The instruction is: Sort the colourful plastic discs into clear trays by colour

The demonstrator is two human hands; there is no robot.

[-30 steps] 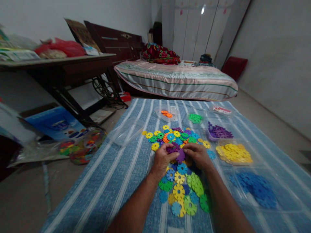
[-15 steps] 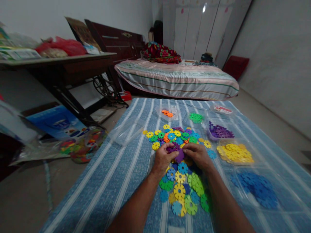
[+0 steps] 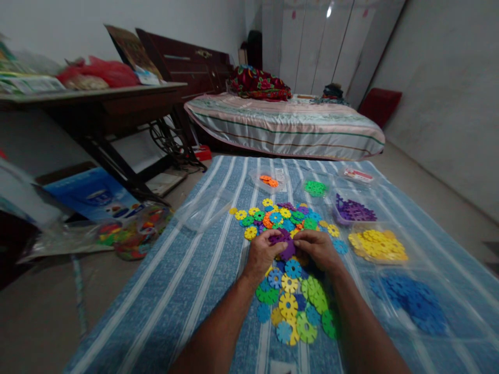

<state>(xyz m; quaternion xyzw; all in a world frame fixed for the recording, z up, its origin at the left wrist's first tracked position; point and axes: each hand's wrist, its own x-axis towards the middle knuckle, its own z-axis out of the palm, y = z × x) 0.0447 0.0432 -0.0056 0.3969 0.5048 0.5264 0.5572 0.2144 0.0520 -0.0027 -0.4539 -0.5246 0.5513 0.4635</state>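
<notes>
Purple notched plastic discs (image 3: 287,249) are pinched between the fingers of my left hand (image 3: 263,255), above the middle of the pile. From the other side, the thumb and fingertips of my right hand (image 3: 317,246) press together at the purple discs' edge; the fingers partly cover the contact. Behind the hands spreads a mixed heap of coloured notched discs (image 3: 275,218). Closer to me, between my forearms, lie more loose discs, among them a yellow disc (image 3: 288,305) and a light green disc (image 3: 306,327).
Along the right stand clear boxes of purple discs (image 3: 355,209), yellow discs (image 3: 377,245) and blue discs (image 3: 415,301). Orange discs (image 3: 268,181) and green discs (image 3: 315,188) sit in far containers. A clear plastic box (image 3: 205,210) lies left on the striped cloth (image 3: 156,306).
The purple discs have turned slightly in my fingers, showing more of a flat face. Both hands stay in nearly the same place, and the pile looks the same.
</notes>
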